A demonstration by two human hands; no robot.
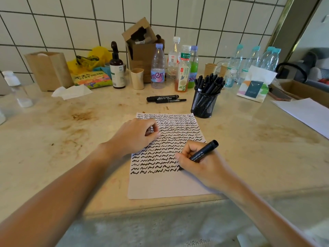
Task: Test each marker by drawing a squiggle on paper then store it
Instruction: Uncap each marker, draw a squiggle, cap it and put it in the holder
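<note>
Right hand [199, 164] grips a black marker [204, 152], tip down on the paper [165, 186] at the right end of the nearest squiggle row. Left hand [135, 136], fingers loosely curled and holding nothing, rests on the sheet's left part. Mesh pen holder [204, 104], full of markers, stands just beyond the paper's far right corner. Two markers [165, 99] lie on the counter [71, 132] farther back.
</note>
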